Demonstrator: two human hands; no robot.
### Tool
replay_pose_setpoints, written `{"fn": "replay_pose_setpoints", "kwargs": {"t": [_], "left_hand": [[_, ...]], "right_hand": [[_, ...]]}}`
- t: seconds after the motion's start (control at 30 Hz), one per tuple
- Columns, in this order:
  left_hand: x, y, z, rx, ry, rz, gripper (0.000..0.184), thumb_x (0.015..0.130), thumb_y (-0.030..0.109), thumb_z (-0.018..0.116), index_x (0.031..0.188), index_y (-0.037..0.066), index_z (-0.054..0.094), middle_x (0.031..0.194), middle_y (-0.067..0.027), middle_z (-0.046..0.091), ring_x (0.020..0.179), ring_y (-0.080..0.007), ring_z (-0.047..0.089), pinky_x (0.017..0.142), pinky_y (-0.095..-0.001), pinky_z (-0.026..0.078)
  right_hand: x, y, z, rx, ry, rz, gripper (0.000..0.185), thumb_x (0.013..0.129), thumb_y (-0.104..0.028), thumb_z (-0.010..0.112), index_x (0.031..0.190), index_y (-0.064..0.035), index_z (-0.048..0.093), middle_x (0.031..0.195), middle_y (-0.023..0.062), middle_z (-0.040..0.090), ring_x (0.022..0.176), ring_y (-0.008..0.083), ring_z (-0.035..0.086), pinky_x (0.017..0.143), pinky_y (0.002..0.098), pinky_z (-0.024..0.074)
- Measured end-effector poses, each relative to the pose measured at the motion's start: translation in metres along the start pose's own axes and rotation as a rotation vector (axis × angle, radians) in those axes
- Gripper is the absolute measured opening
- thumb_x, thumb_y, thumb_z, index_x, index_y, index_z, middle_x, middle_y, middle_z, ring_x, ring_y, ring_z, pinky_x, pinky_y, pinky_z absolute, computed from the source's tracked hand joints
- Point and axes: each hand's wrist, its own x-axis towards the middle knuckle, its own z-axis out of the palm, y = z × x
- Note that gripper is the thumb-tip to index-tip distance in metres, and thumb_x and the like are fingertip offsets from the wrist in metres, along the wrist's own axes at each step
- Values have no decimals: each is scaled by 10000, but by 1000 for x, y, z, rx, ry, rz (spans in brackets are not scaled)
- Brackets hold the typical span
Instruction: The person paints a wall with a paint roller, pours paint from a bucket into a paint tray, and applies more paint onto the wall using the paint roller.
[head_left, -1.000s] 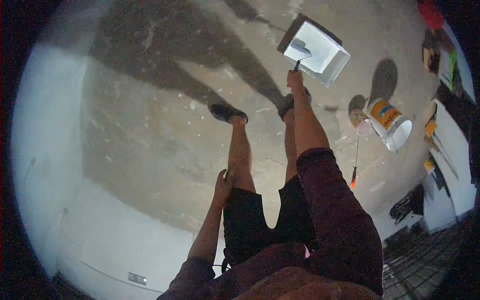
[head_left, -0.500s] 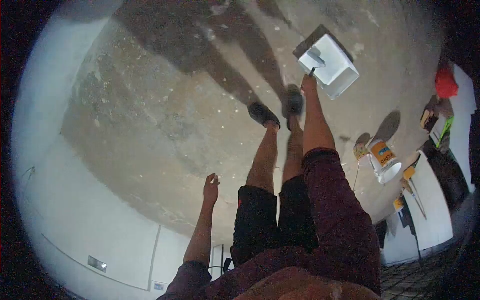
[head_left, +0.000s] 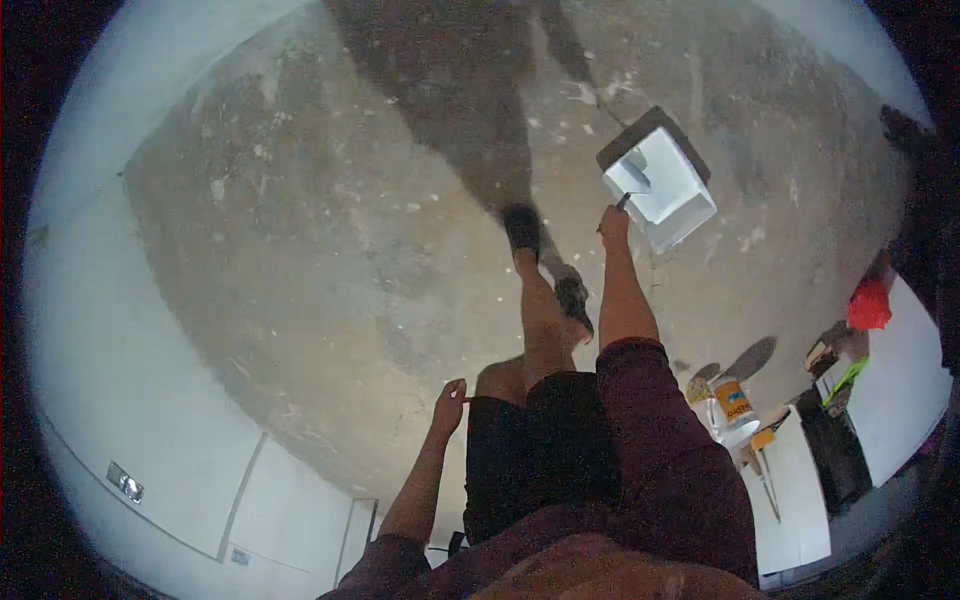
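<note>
Out in front, my right hand (head_left: 614, 228) is closed at the near-left edge of a white rectangular tray (head_left: 682, 212), by the dark handle of a wide-bladed putty knife (head_left: 630, 180). The blade rests inside the tray, which casts an offset shadow and looks raised off the floor. Exactly how the fingers grip the rim is hidden. My left hand (head_left: 450, 408) hangs beside my left knee at the hem of the dark shorts, fingers loosely bent and apart, with nothing visible in it.
The stained concrete floor (head_left: 330, 290) has pale specks. Labelled buckets (head_left: 735, 405) stand to the right. Beyond are a red bag-like item (head_left: 870, 303), a bright green object (head_left: 848, 380) and a white board (head_left: 795, 480) with a yellow-headed tool (head_left: 765, 440). A white wall (head_left: 120, 330) runs along the left.
My legs have taken a step, one knee now bent. The tray has stayed with my right hand as both shifted lower in view. My left hand has come closer to my knee.
</note>
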Motion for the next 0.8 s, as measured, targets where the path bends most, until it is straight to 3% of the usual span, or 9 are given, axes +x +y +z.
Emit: {"fn": "replay_pose_setpoints", "kwargs": {"t": [0.13,0.27,0.3,0.43,0.53,0.57,0.67,0.73,0.8], "left_hand": [[20,15,-32,55,48,60,492,961,440,478,1195,15,560,1169,-183,606,1065,-264,597,907,-370,458],[20,25,-77,-115,182,36,464,960,435,490,1164,27,572,1101,-155,624,1035,-248,593,880,-350,460],[40,-29,-79,3,213,282,456,960,434,496,1180,39,557,1056,-130,629,988,-209,590,854,-327,466],[49,0,-117,-211,101,46,495,961,446,489,1222,27,522,1081,-129,618,989,-191,583,849,-322,467],[81,19,-158,-181,64,-10,522,968,436,476,1260,3,488,1148,-148,599,1028,-207,582,874,-331,463],[84,32,-175,-153,61,-17,531,968,429,480,1267,-10,481,1171,-153,590,1041,-210,580,892,-330,457],[112,-3,-224,-64,115,73,505,968,388,499,1273,-14,483,1207,-142,574,1048,-214,577,923,-337,450],[112,-12,-264,-95,-8,-52,473,969,366,502,1262,-5,494,1224,-126,568,1050,-223,579,920,-346,458],[111,-31,-302,-232,65,114,419,976,346,494,1262,39,507,1184,-126,599,1033,-212,596,892,-344,476]], "right_hand": [[30,-42,-43,436,14,273,189,826,-231,589,824,-48,542,689,110,578,623,246,602,510,388,455],[71,-94,-56,758,84,449,193,849,-232,565,800,-53,513,640,101,534,559,232,563,472,388,424],[81,-107,-52,836,102,489,196,855,-232,559,793,-54,506,628,98,523,542,229,553,462,389,416],[124,-164,-17,1228,245,552,196,876,-220,534,775,-58,491,578,82,480,477,221,517,419,395,381],[140,-201,-67,1092,-9,728,172,869,-217,556,822,-52,541,569,60,512,473,205,536,401,394,394],[148,-196,-24,920,46,311,196,867,-235,568,833,-42,560,576,62,537,470,208,538,405,397,409],[149,-255,-158,295,-267,-45,266,887,-275,560,851,-16,607,624,86,613,515,235,589,437,400,454],[141,-280,-129,721,217,162,280,904,-265,526,811,-15,613,635,108,626,541,250,624,464,404,489],[151,-290,-82,758,106,170,276,905,-256,523,810,-15,619,645,111,635,551,251,634,466,393,500]]}}
